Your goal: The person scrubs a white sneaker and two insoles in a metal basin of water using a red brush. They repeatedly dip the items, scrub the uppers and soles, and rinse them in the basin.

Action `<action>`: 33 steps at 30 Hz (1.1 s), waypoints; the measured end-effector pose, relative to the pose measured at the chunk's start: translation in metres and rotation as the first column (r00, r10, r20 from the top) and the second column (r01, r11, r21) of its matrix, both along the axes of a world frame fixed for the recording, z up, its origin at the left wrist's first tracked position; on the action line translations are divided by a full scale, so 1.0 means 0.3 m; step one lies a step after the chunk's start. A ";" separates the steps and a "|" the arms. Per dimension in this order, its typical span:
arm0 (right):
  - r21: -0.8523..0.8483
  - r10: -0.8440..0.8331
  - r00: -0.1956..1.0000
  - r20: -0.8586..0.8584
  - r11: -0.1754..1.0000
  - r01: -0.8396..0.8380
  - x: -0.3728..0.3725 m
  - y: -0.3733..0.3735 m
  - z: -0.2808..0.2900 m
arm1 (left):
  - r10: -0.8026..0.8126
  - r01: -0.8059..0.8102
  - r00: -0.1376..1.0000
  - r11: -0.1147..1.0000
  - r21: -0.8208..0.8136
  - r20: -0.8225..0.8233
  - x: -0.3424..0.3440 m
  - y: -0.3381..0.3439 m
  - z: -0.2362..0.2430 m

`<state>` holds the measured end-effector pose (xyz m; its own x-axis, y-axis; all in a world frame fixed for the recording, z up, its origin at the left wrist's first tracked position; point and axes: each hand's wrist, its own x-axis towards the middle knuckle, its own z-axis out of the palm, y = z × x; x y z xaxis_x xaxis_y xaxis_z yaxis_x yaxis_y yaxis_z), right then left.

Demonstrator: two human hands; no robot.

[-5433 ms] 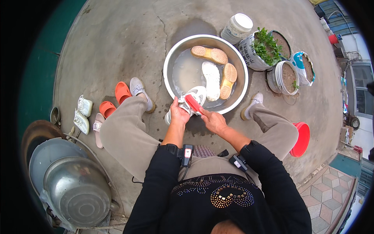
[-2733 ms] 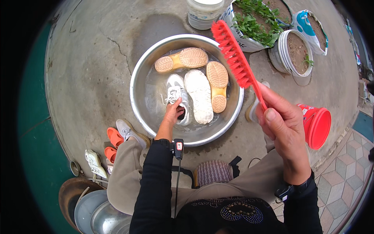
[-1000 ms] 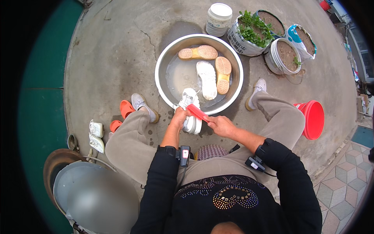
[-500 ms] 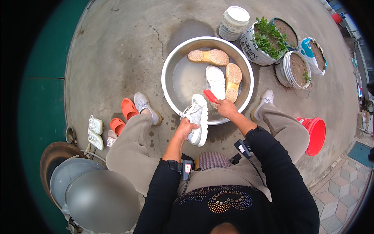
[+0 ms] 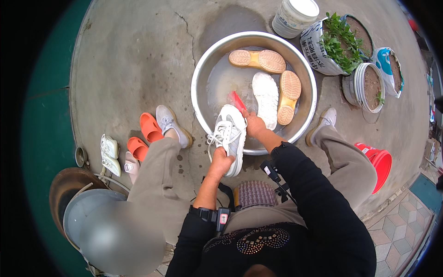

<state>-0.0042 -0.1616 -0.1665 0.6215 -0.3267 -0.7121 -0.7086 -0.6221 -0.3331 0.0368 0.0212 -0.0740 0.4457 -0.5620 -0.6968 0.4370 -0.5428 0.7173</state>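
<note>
My left hand (image 5: 222, 162) grips a white lace-up sneaker (image 5: 229, 131) by its heel end, its toe pointing away over the near rim of a wide metal basin (image 5: 198, 99). A red brush (image 5: 237, 100) is in my closed right hand (image 5: 254, 124), just past the sneaker's toe and low over the cloudy water. Another white shoe (image 5: 265, 99) lies sole up in the basin. Beside it are two shoes with tan soles turned up, one along the far side (image 5: 258, 61) and one at the right (image 5: 289, 97).
Orange clogs (image 5: 150, 128) and white shoes (image 5: 110, 154) are on the concrete at left. A red bucket (image 5: 382, 168) stands right of my leg. A lidded white bucket (image 5: 295, 17) and planters with soil and green leaves (image 5: 339, 44) stand beyond the basin.
The sneaker has turned so its laced upper faces up more. My right hand and the brush have moved left and down, close to the sneaker's toe. The whole view has shifted slightly.
</note>
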 end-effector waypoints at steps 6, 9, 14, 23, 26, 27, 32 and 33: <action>0.362 -0.286 0.936 0.203 0.911 0.200 -0.043 -0.013 -0.073 | -0.075 0.076 0.994 0.997 0.004 -0.074 -0.005 0.015 0.002; 0.426 -0.625 0.752 0.211 0.751 0.504 -0.063 -0.041 -0.035 | -0.010 0.028 0.979 0.996 0.086 -0.204 0.003 0.004 -0.018; 0.265 -0.599 0.697 0.394 0.801 0.537 -0.162 -0.036 0.182 | -0.246 0.165 0.924 0.946 0.278 0.292 -0.017 -0.032 -0.085; -0.009 -0.121 0.940 0.319 0.991 0.131 -0.352 0.156 0.426 | 0.630 -0.685 0.667 0.729 0.006 -0.398 -0.076 -0.065 -0.093; 0.013 -0.066 0.922 0.380 0.998 0.066 -0.376 0.179 0.460 | 0.702 -0.735 0.559 0.665 0.128 -0.441 -0.084 -0.041 -0.086; 0.001 -0.026 0.922 0.387 1.000 0.028 -0.380 0.182 0.474 | 0.684 -0.774 0.486 0.626 0.097 -0.544 -0.078 -0.031 -0.085; -0.162 -0.037 0.967 0.253 0.984 0.081 -0.358 0.151 0.528 | 0.567 -0.824 0.393 0.566 -0.003 -0.724 -0.061 -0.029 -0.087; -0.175 -0.085 0.968 0.235 0.976 0.128 -0.351 0.143 0.534 | 0.577 -0.806 0.448 0.591 -0.030 -0.683 -0.063 -0.035 -0.089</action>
